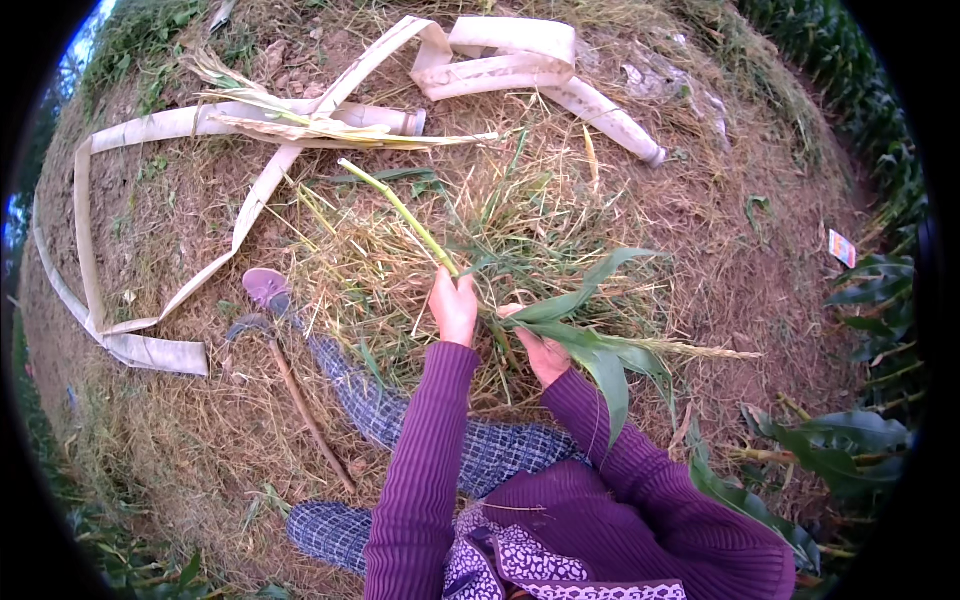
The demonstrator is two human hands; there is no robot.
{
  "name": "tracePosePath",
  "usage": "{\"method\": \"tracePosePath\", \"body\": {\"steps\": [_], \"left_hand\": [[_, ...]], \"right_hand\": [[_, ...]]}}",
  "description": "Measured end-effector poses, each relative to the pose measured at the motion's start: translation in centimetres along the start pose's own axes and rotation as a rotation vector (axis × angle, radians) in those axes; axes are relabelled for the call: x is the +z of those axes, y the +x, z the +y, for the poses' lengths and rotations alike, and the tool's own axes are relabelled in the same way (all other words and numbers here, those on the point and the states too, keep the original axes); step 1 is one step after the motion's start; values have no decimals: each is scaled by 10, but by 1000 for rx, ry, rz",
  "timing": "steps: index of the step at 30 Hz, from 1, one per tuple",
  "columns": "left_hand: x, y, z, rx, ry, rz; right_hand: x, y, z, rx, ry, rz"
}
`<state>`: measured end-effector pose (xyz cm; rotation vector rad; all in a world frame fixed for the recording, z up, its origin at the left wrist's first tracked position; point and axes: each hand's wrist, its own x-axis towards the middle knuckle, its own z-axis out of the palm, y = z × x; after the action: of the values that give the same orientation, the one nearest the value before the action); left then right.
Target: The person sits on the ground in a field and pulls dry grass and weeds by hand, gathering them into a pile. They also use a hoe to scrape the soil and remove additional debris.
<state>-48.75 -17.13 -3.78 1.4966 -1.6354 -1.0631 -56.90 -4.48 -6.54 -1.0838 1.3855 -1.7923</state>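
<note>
My left hand is closed around a green maize stalk. The stalk's bare, cut end points away to the upper left. To its right, my right hand grips the leafy top, where long green leaves and a pale tassel stick out to the right. Between the hands, the stalk is partly hidden. Beneath them lies a loose heap of dry and green grass. A sickle with a wooden handle rests on the ground left of my outstretched leg, its curved blade by the shoe.
A flattened white hose lies folded across the far ground and loops down the left. Dry maize husks or stalks lie over it. Standing maize plants line the right side. A small printed packet lies near them.
</note>
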Motion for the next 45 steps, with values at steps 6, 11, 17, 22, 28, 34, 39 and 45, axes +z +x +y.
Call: {"method": "tracePosePath", "body": {"steps": [6, 11, 17, 22, 28, 34, 39, 45], "left_hand": [[1, 8, -6, 124, 163, 41], [7, 15, -18, 13, -84, 54], [-2, 1, 11, -67, -5, 62], [-9, -16, -10, -122, -403, -42], [-15, -24, -19, -41, -687, -119], [-24, -31, -23, 6, -713, -199], [-30, -29, -15, -24, -681, -306], [-27, -32, -23, -63, -757, -305]], "right_hand": [[8, 19, -12, 293, 413, -71], [-5, -13, -1, 471, 416, 75], [-26, -29, 15, 397, 341, 81], [-43, 2, 15, 528, 413, 155], [-30, 38, 14, 461, 343, 274], [-22, 53, 20, 486, 221, 368], [-22, 51, 17, 484, 305, 356], [-16, 32, 10, 481, 326, 331]]}}
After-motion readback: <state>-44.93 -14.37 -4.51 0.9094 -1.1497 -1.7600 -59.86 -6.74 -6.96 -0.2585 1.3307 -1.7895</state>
